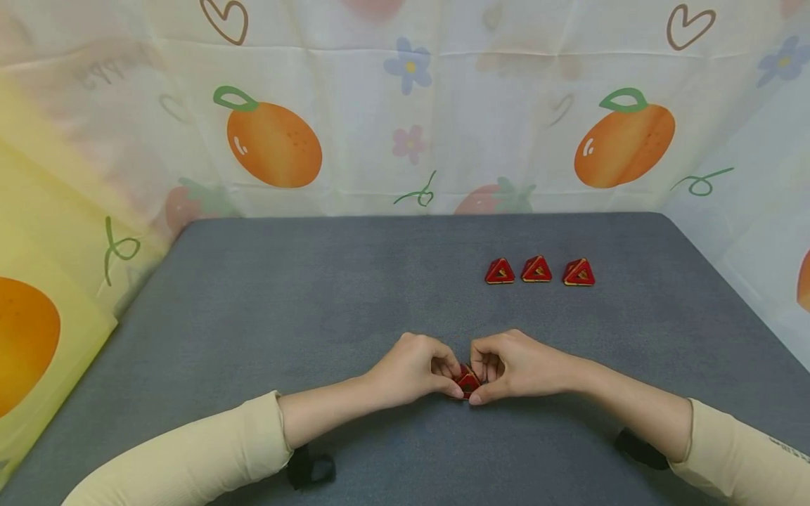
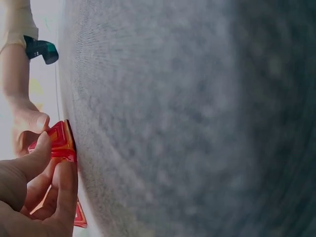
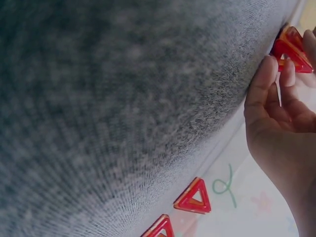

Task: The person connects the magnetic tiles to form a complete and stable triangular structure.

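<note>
A small red triangular pyramid (image 1: 468, 384), apparently built from plastic triangle tiles with gold-coloured inner edges, sits on the grey table near its front middle. My left hand (image 1: 413, 372) pinches it from the left, thumb in front and fingers behind, as the left wrist view shows. From the right side my right hand (image 1: 526, 365) holds it between thumb and curled fingers. Both hands partly cover the piece. In the right wrist view, one triangular face of the pyramid (image 3: 291, 52) shows just past the right fingertips.
Farther back on the right stand three similar red pyramids in a row: a left one (image 1: 500, 271), a middle one (image 1: 536, 269) and a right one (image 1: 579, 273). The grey tabletop (image 1: 285, 295) ends at a patterned curtain (image 1: 354, 126) behind.
</note>
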A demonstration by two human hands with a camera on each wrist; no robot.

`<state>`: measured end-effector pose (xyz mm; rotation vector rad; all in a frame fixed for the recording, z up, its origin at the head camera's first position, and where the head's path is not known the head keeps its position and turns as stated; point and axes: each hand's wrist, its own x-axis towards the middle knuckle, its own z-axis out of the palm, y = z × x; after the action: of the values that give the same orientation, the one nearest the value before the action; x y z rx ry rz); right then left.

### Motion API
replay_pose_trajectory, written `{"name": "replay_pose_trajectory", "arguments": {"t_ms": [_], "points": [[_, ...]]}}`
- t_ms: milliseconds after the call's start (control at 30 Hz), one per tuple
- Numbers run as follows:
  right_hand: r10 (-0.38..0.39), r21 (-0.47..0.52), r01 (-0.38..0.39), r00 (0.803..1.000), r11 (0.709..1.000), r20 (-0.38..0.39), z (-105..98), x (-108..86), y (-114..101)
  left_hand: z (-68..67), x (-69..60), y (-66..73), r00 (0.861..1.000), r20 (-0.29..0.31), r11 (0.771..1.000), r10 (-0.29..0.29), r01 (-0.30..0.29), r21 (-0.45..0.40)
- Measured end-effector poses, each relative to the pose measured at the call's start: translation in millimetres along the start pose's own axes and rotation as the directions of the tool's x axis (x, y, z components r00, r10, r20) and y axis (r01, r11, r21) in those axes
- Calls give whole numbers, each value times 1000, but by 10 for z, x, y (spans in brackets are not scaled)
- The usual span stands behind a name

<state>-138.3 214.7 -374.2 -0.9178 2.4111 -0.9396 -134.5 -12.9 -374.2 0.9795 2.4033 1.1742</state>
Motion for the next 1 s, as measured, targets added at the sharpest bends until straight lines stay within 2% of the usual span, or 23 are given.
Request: {"name": "replay_pose_trajectory", "arguments": {"t_ms": [100, 167, 333, 600, 1000], "points": [[-19, 5, 19, 1000, 1000, -4, -1, 1, 1, -5, 0, -24, 999, 26, 998, -35, 37, -59], [-26, 5, 26, 1000, 1000, -5, -1, 2, 4, -7, 2, -45, 999, 37, 997, -37, 39, -72], [-28, 18, 28, 1000, 999, 2, -2, -2, 12, -6, 17, -96, 998, 55, 999, -4, 7, -51], [-42, 44, 41, 999, 998, 8, -11, -4, 4, -6, 46, -126, 998, 60, 999, 9, -6, -48], [-48, 49, 48, 999, 998, 0, -18, -5, 4, -9, 52, -113, 998, 64, 999, -8, 10, -32]]}}
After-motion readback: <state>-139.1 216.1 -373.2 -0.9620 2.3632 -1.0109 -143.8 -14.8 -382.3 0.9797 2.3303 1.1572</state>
